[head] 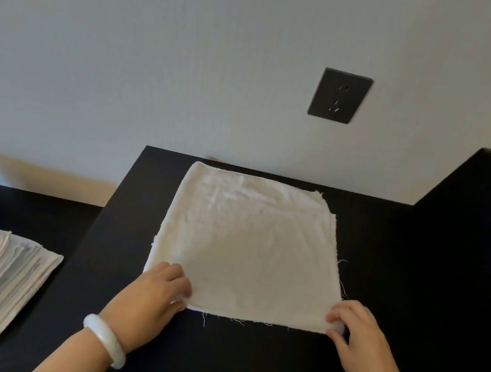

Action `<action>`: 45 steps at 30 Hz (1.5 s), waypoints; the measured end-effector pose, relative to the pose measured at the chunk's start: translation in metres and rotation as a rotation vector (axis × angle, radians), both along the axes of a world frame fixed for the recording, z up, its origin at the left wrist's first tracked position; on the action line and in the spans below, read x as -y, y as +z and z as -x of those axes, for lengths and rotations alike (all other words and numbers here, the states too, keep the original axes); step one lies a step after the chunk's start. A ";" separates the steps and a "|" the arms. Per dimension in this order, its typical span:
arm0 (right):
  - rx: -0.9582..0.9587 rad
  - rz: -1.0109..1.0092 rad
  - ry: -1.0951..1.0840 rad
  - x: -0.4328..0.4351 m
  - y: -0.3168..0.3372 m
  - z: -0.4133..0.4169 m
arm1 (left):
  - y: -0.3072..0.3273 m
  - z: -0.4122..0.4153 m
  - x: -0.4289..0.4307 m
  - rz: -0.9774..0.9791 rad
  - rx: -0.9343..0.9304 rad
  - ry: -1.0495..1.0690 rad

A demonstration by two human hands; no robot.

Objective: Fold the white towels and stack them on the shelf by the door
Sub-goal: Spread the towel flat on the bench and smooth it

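1. The white towel (245, 248) lies flat mid-desk (379, 299), reaching its back edge.
2. The left hand (156, 293) and right hand (356, 330) each pinch a near corner.
3. Uneven lifting may skew the fold; frayed threads could snag.

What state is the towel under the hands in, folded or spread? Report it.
Folded at least once: the towel lies flat, doubled layers showing along its right edge, both hands pinching its near corners.

One head cam, looking fwd and down at black table (245, 359), close; wall (193, 52) behind.
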State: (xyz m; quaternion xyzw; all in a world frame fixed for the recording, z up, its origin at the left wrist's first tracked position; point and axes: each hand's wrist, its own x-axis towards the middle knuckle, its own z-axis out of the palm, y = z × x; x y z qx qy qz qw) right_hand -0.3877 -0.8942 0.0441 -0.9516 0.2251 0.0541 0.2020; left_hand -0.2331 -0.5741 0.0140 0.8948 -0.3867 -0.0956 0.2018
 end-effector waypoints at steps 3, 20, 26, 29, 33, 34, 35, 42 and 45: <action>-0.019 0.024 0.016 0.006 0.000 0.004 | -0.001 -0.004 -0.009 0.003 0.030 -0.011; 0.058 0.058 0.003 0.008 0.022 -0.058 | 0.035 -0.044 0.037 -0.092 -0.101 0.092; -0.031 -0.067 0.049 0.018 0.012 -0.119 | 0.018 -0.086 0.089 -0.323 0.096 0.109; 0.199 -0.115 -0.166 0.037 0.010 -0.149 | 0.000 -0.108 0.107 -0.323 0.098 0.124; 0.233 -0.162 -0.357 0.070 0.004 -0.187 | -0.032 -0.115 0.116 -0.308 0.168 0.189; 0.196 -0.210 -0.385 0.076 0.002 -0.196 | -0.038 -0.113 0.115 -0.302 0.156 0.201; 0.159 -0.246 -0.405 0.080 -0.001 -0.205 | -0.043 -0.113 0.114 -0.305 0.154 0.201; 0.236 -0.077 -0.237 0.065 -0.014 -0.206 | -0.041 -0.112 0.111 -0.204 0.190 0.204; 0.369 0.127 0.098 0.037 0.001 -0.170 | -0.041 -0.111 0.108 -0.098 0.165 0.214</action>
